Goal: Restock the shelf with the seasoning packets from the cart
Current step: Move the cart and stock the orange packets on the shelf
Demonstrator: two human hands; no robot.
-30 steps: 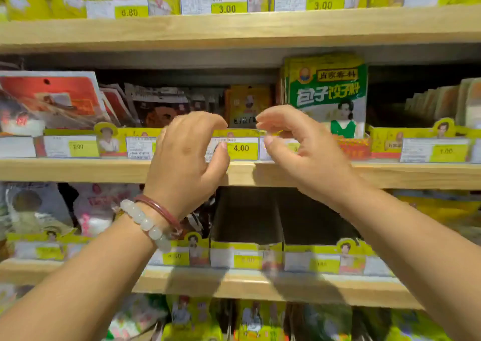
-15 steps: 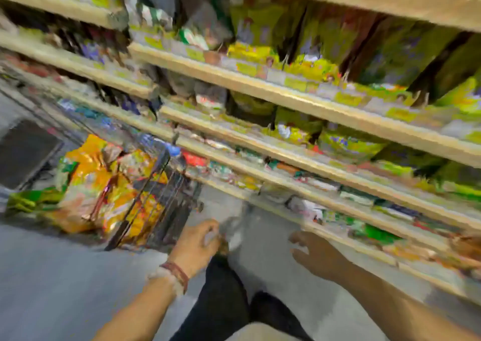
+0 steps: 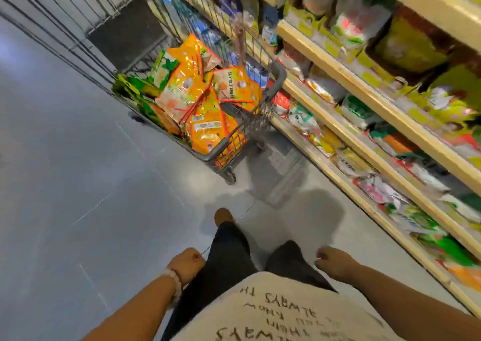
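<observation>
Evidently the person stands between loads, facing down the aisle with nothing in hand. Running along the right-hand side, beyond the right hand, the long pale wooden shelf unit [image 3: 359, 80] carries tiers of mixed green, white and yellow pouches behind yellow price strips, so it is within an arm's swing of anyone standing here. Ahead of both hands, well apart from them, the grey wire shopping cart [image 3: 278, 78] is parked tight against the shelf edge, probably to keep stock near the shelf. Heaped in its basket lie the glossy orange and yellow seasoning packets [image 3: 208, 106], with some green ones at the far-left side, loose and overlapping as if tipped in for quick picking. The left hand [image 3: 187, 265], with a pale bead bracelet at the wrist, hangs by the dark trouser leg, fingers loosely curled and holding nothing. The right hand [image 3: 334, 262] hangs at the other hip, likewise lightly curled and empty. Both appear free to reach forward for a fresh packet.
</observation>
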